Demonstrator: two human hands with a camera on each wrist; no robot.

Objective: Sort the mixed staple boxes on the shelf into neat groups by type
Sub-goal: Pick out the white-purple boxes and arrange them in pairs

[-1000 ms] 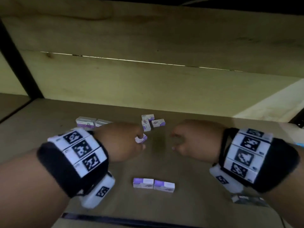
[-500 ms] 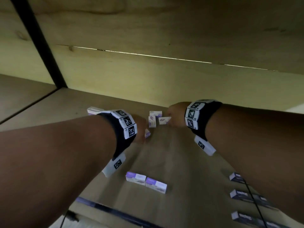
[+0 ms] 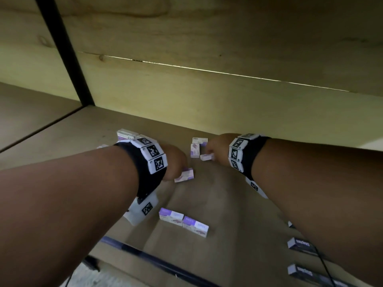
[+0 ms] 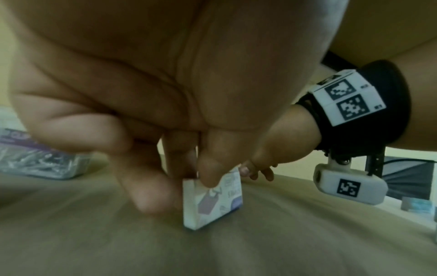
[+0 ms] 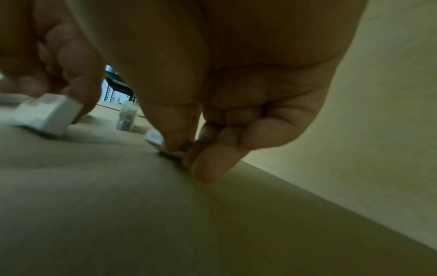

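Nearest the front edge of the bare wooden shelf (image 3: 217, 193) sits a tidy pair of white-and-purple cardboard staple boxes (image 3: 183, 221), end to end, likely a group begun. Behind that pair, the left hand (image 3: 175, 162) pinches a small white-and-purple box (image 4: 211, 198) on its edge, probably heading for them. Farther back, the right hand (image 3: 215, 147) nips another small box (image 3: 206, 157) beside two loose ones (image 3: 196, 147).
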